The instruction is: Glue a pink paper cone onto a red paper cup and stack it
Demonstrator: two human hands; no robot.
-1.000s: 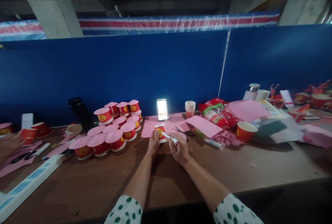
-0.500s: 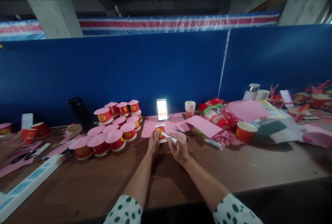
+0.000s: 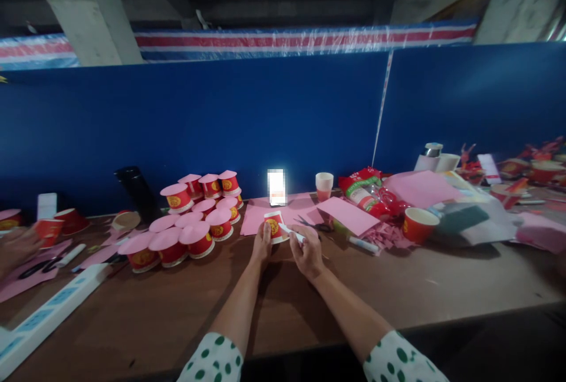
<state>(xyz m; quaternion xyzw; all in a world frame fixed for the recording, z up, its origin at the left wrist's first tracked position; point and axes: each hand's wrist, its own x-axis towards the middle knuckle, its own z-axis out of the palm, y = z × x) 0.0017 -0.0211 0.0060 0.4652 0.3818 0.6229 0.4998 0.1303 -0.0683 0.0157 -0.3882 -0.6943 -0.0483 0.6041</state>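
Note:
My left hand (image 3: 262, 244) is closed round an upside-down red paper cup (image 3: 275, 226) with a gold emblem, which stands on pink paper (image 3: 292, 212) on the brown table (image 3: 177, 305). My right hand (image 3: 307, 253) grips a white pen (image 3: 290, 232) whose tip rests against the base of the cup. Black scissors (image 3: 315, 225) lie just beyond my right hand.
Several red cups capped with pink discs (image 3: 190, 217) are grouped at the left. A lit phone (image 3: 276, 187), a small cup (image 3: 323, 185), a red bag (image 3: 369, 193), an open red cup (image 3: 416, 224) and a glue stick (image 3: 362, 244) lie behind and right. Another person's hand (image 3: 15, 246) is at far left.
Almost nothing has moved. The pen in my right hand has shifted very slightly along the foot of the cup.

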